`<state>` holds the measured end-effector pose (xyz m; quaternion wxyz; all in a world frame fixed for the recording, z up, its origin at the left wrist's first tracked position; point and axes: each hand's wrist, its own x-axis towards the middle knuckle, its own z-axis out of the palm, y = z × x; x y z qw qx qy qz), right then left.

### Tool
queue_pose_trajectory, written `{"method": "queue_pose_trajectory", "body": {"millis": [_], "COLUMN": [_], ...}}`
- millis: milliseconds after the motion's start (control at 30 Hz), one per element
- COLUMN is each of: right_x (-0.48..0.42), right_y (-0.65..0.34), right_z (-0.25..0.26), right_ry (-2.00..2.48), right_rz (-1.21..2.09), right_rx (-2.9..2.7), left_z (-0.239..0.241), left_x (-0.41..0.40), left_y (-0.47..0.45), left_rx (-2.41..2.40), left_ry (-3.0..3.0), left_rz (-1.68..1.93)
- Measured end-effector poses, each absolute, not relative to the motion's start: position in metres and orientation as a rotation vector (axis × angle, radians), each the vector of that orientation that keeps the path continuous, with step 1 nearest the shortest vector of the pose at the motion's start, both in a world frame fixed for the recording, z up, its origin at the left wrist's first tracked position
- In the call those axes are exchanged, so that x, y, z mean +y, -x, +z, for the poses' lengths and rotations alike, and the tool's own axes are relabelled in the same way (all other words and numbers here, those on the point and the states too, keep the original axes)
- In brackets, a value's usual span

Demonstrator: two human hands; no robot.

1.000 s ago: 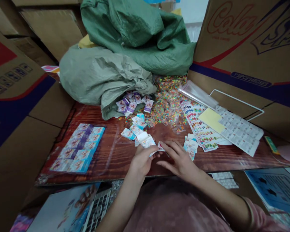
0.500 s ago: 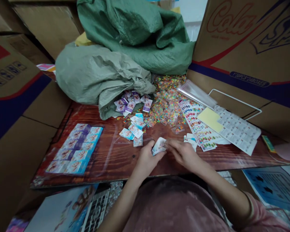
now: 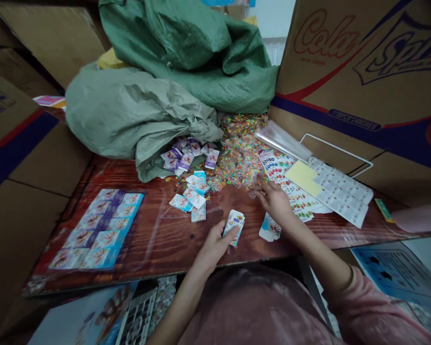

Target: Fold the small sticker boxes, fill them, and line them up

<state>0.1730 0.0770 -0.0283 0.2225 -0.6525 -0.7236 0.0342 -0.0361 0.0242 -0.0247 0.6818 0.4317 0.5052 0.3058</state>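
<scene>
**Bench stock: one packet in hand, coloured heap being worked**

- Landmark: the heap of coloured bits (image 3: 242,148) is lying at the back middle of the bench (image 3: 172,244).
- Left hand (image 3: 215,244): it is grasping a small white packet (image 3: 233,224) between thumb and fingers, holding it tilted just above the bench, in front of the heap and apart from it.
- Right hand (image 3: 275,202): it is reaching to the heap's near edge, fingers stretched forward. Whether the tips are pinching anything cannot be told.
- Short stack of cards (image 3: 269,231): it is lying under the right wrist, in front of the heap.
- Loose packets (image 3: 194,191): these are lying scattered just left of the heap, and more are spilling from the grey-green sack (image 3: 129,110) behind them.
- Sorted rows of packets (image 3: 96,225): these are sitting well left of the heap.
- Sticker sheets (image 3: 290,184), yellow pad (image 3: 303,175) and label sheets (image 3: 341,189): all are lying just right of the heap.

Handling note, as a judgement: picking from the heap's near edge with the fingertips alone is likely serving best, since a flat palm would be dragging bits across the bench. The left hand is best gripping the packet lightly by its edges, so that it is not creasing.
</scene>
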Motion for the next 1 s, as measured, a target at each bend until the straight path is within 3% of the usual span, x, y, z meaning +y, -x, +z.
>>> {"method": "queue_pose_trajectory", "body": {"millis": [200, 433, 667, 1000], "right_x": [0.084, 0.083, 0.057, 0.041], "right_y": [-0.169, -0.18, -0.16, -0.136], "right_z": [-0.053, -0.043, -0.012, -0.015], "right_ry": [1.857, 1.796, 1.176, 1.131], "right_rz": [0.053, 0.154, 1.187, 0.619], "right_rx": [-2.253, -2.16, -1.623, -2.041], "left_z": [-0.028, -0.029, -0.027, -0.028], "left_x": [0.026, 0.028, 0.03, 0.028], "left_y": [0.037, 0.038, 0.038, 0.041], "left_rx": [1.202, 1.233, 1.23, 1.107], "left_ry": [-0.954, -0.957, -0.997, -1.155], "left_rz": [0.648, 0.678, 0.702, 0.733]}}
